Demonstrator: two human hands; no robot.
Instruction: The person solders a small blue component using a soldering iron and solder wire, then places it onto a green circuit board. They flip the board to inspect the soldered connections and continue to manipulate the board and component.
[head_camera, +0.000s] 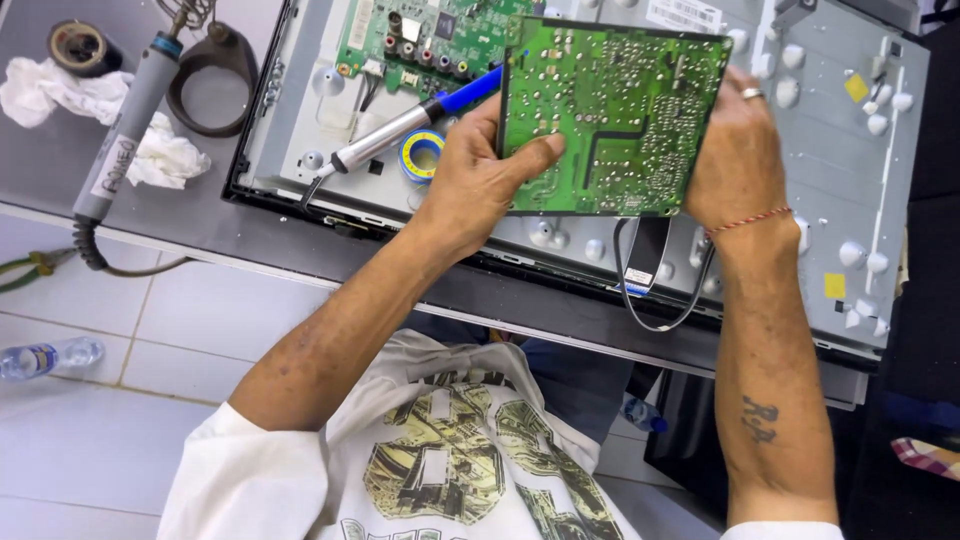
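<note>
Green circuit board (615, 115) is gripped by both hands, left hand (480, 180) also clutching the soldering iron (410, 122), right hand (735, 150) on its right edge.

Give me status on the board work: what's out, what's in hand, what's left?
Done: green circuit board is lifted off the open TV back panel. In hand: left hand and right hand hold it solder side up. Left: soldering iron lies unused on the panel.

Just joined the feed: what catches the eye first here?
A green circuit board, solder side up, held at centre between the left hand and right hand. A blue-handled soldering iron is tucked in the left hand. Beneath lies an opened TV chassis on the table.
</note>
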